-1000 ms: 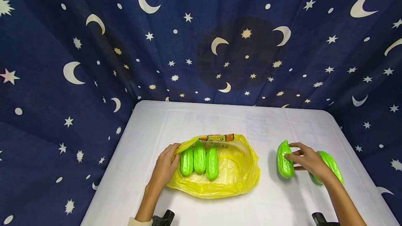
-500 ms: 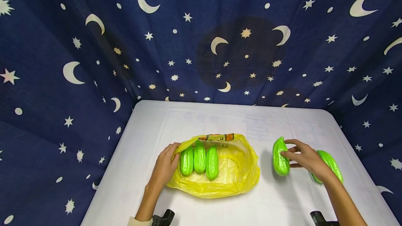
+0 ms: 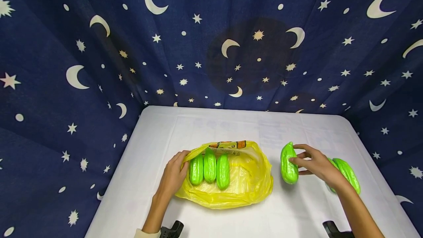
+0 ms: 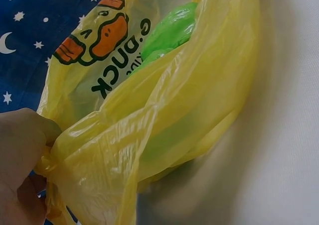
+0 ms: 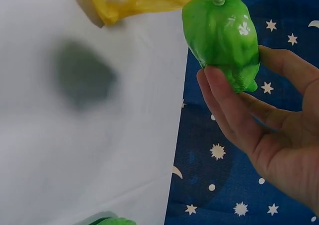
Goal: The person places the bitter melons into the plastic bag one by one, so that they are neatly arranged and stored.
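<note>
The head view shows the left hand point(image 3: 174, 175) gripping the left edge of a yellow plastic bag point(image 3: 228, 202), whose mouth gapes to reveal three green vegetables point(image 3: 209, 166) side by side inside. The right hand point(image 3: 315, 163) holds another, the held vegetable point(image 3: 289, 166), between thumb and fingers, outside the bag and just right of it. Only the left wrist view brings out the duck picture point(image 4: 107, 33) and dark lettering point(image 4: 119, 58) properly; there the bag's near wall covers most of the contents, leaving some green plastic-smooth skin in sight. The right wrist view adds the held piece's nubbed end and a shadow point(image 5: 84, 75) apart from it on the white table point(image 3: 231, 124), so it is lifted. Behind the right forearm, which partly blocks them, lie more vegetables point(image 3: 348, 177). A dark blue curtain point(image 3: 198, 47) with moons and stars hangs beyond the table.
</note>
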### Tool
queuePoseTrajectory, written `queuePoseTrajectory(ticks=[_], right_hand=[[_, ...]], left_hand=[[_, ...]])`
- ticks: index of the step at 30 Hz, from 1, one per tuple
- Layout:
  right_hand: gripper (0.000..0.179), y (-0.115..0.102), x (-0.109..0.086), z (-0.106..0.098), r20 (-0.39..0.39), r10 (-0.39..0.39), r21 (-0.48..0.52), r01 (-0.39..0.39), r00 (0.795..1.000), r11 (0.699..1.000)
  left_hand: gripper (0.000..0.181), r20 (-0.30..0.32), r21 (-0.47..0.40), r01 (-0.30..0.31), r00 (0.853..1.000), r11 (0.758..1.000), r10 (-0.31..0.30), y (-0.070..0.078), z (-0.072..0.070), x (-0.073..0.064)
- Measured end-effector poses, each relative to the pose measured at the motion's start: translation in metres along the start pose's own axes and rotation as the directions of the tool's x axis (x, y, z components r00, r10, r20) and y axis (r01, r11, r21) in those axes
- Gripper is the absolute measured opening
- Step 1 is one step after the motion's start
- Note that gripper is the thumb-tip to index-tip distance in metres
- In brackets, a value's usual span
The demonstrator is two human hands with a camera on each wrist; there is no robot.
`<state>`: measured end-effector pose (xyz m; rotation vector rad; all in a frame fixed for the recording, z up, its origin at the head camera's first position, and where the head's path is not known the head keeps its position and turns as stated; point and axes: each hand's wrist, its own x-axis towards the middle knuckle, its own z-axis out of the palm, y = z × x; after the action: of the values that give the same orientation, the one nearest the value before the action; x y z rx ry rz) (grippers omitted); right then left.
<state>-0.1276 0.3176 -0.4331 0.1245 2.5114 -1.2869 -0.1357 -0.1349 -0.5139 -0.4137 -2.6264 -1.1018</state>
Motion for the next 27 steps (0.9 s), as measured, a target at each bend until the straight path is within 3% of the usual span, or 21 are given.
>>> queuePoseTrajectory(ticks=[27], right_hand=[[0.072,-0.038,0.005,0.027,0.051,-0.085,0.071,0.082,0.995,0.994]], left_hand=[[0.026,-0.017,0.001,-0.023,1.0,1.0,0.023,-0.001,0.0,-0.001]])
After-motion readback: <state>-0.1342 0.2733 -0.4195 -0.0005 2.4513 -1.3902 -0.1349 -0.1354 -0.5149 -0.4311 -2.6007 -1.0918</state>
